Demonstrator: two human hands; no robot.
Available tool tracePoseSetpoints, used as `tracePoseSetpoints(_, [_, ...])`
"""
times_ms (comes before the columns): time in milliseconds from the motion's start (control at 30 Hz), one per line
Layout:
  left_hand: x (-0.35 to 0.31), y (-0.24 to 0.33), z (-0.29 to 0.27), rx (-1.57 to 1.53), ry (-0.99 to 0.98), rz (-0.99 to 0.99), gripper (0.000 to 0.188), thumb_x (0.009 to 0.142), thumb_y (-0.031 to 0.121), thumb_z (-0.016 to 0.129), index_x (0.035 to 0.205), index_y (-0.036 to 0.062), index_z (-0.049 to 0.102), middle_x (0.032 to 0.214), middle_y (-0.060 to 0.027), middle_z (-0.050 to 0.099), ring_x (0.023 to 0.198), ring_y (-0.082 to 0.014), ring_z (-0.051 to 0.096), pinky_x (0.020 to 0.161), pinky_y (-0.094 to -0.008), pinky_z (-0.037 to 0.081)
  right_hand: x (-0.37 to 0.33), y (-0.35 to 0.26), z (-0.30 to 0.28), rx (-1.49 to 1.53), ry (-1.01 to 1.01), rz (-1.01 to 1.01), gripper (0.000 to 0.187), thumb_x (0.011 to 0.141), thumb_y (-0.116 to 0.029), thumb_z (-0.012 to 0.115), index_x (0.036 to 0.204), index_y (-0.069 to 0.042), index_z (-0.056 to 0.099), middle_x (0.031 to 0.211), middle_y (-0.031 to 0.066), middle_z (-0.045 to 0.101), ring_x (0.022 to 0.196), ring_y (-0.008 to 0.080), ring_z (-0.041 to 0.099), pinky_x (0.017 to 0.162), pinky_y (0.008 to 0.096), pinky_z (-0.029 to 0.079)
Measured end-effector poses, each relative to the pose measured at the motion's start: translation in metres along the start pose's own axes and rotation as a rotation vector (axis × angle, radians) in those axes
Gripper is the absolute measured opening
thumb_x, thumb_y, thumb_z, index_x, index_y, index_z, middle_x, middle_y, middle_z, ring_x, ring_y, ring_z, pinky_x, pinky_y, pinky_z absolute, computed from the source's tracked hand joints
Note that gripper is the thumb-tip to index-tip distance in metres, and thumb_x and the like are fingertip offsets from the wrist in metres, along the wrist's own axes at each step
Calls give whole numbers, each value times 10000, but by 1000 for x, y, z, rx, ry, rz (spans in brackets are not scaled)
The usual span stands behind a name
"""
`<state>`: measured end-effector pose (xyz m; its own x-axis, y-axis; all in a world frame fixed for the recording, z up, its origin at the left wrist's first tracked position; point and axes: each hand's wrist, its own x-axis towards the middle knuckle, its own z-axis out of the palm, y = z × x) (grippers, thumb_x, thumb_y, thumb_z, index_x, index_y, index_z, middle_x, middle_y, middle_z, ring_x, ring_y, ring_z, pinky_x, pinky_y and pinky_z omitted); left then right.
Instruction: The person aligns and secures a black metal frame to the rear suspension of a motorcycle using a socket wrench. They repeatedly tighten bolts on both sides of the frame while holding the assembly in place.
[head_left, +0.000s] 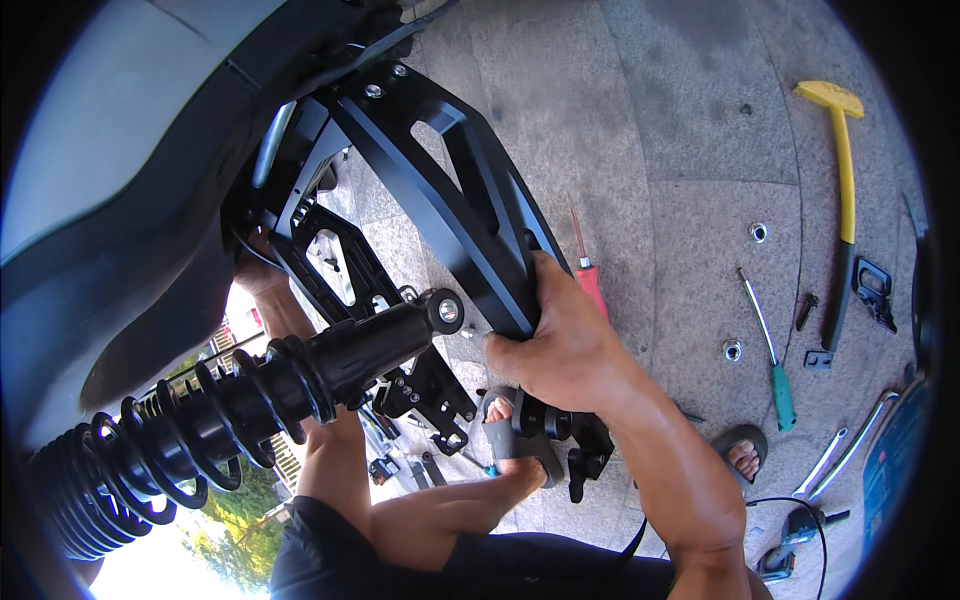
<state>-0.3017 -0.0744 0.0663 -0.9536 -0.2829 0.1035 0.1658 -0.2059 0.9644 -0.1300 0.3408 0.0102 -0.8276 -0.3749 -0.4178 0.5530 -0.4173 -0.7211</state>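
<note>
Head view: angular satin-black frame (432, 218) with 2 silver bolts (374, 91).

Even daylight is spread over the pavement (710, 260) beyond the right hand (570, 350), and soft shadows are cast there. The left hand (260, 272) is dimmed by shade; below it, the greenery (240, 540) is washed out by strong backlight, with the far background burnt nearly white. A dull sheen is laid on the black frame (430, 215) gripped by the right hand, and bright glints are caught on the spring (215, 425) below the left. Pavement joints are bowed far right of the hands, where the blue case (893, 475) is blurred and stretched. The whole view is ringed by black, fringed with blue.
</note>
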Motion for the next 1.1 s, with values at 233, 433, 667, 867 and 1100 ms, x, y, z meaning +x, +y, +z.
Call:
tracePoseSetpoints(233, [1, -1, -2, -44, -18, -5, 396, 982, 342, 516, 1267, 75, 582, 1232, -126, 625, 1113, -292, 595, 920, -469, 508, -2, -2, 0, -242, 55, 31, 491, 756, -68, 721, 1176, 68, 507, 836, 81, 620, 726, 127, 602, 659, 298, 510])
tracePoseSetpoints(433, [0, -5, 1, -125, -71, -12, 391, 983, 339, 517, 1267, 79, 582, 1230, -125, 625, 1109, -292, 596, 914, -470, 509, -3, -7, 4, -346, 77, 72, 444, 871, -129, 677, 1210, 63, 463, 801, 77, 599, 619, 142, 611, 574, 299, 527])
tracePoseSetpoints(667, [-23, -11, 27, -42, 131, 60, 371, 978, 340, 515, 1244, 87, 571, 1192, -106, 624, 1051, -284, 600, 834, -474, 518, -8, -13, 20, -758, 289, -33, 365, 901, -163, 600, 1172, 56, 494, 828, 73, 585, 635, 154, 589, 598, 333, 502])
tracePoseSetpoints(867, [-92, -29, 2, 370, 289, -285, 516, 976, 504, 495, 1191, 37, 535, 1120, -111, 596, 921, -240, 596, 800, -388, 490, -5, -10, 23, -774, 359, 9, 355, 875, -202, 608, 1125, 44, 558, 824, 148, 663, 731, 220, 672, 658, 362, 527])
tracePoseSetpoints(1100, [-138, -65, -26, 406, 88, -357, 460, 993, 489, 507, 1158, 69, 600, 1087, -69, 602, 985, -166, 534, 865, -319, 446, 1, -5, 16, -894, 366, -16, 362, 882, -245, 610, 1091, 50, 592, 846, 153, 669, 715, 228, 667, 673, 369, 526])
